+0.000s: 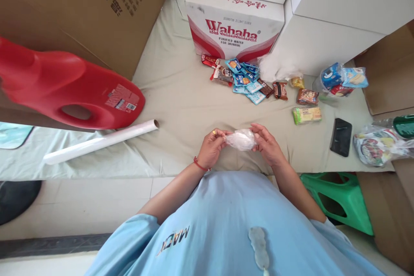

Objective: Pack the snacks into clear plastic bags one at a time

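A small, crumpled bundle of thin whitish plastic is held between my two hands, just above the table's front part. My left hand pinches its left end with thumb and fingers; a yellow ring and a red bracelet show on this side. Around the bundle's right end, my right hand has its thumb and fingers closed. Whatever the plastic wraps, if anything, cannot be made out. Beyond the hands lies a pile of blue snack packets, with a green-yellow biscuit pack off to the right.
On the left are a large red jug and a roll of clear film. A Wahaha carton stands at the back. Rightward lie a black phone, a tub of snacks and a bagged item. A green stool is below.
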Demonstrator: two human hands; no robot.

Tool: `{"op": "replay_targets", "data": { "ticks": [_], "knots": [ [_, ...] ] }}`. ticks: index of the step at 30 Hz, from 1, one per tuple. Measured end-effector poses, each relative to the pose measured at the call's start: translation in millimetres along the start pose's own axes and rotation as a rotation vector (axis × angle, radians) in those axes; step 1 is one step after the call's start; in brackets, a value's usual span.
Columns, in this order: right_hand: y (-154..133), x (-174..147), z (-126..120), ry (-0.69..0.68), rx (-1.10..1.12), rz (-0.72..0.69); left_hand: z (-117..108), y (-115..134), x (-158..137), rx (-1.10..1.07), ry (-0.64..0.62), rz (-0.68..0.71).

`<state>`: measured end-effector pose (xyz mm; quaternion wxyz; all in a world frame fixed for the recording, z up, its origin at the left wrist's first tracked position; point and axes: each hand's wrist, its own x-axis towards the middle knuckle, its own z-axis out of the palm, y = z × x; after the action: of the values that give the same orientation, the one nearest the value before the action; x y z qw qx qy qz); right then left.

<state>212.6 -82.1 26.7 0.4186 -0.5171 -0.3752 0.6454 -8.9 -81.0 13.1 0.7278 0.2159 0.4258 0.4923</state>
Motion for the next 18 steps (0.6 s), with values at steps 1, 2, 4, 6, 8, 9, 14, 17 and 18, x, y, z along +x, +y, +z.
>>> {"op": "replay_targets", "data": {
  "ticks": [1, 2, 4, 6, 8, 9, 14, 17, 18],
  "knots": [
    [1, 1, 0, -0.037, -0.011, 0.033, 1, 0, 0, -0.004, -0.011, -0.004],
    [2, 2, 0, -0.058, -0.013, 0.069, 1, 0, 1, -0.021, -0.017, -0.008],
    [4, 5, 1, -0.051, 0.026, 0.132, -2, 0, 3, -0.083, -0.005, -0.012],
    [5, 8, 1, 0.0, 0.102, 0.171, -9, 1, 5, -0.122, 0.016, -0.017],
    [6, 10, 1, 0.034, 0.151, 0.192, -17, 2, 6, -0.088, 0.024, -0.008],
    [5, 10, 1, 0.038, 0.158, 0.199, -20, 2, 6, -0.045, 0.019, 0.013],
    [3, 8, 1, 0.014, 0.101, 0.22, -23, 5, 3, 0.381, -0.115, 0.289],
    [3, 6, 2, -0.037, 0.067, 0.245, -16, 8, 5, 0.699, -0.127, 0.413],
    [3, 5, 2, -0.057, 0.06, 0.251, -14, 8, 7, 0.73, -0.079, 0.418]
  ]
}}
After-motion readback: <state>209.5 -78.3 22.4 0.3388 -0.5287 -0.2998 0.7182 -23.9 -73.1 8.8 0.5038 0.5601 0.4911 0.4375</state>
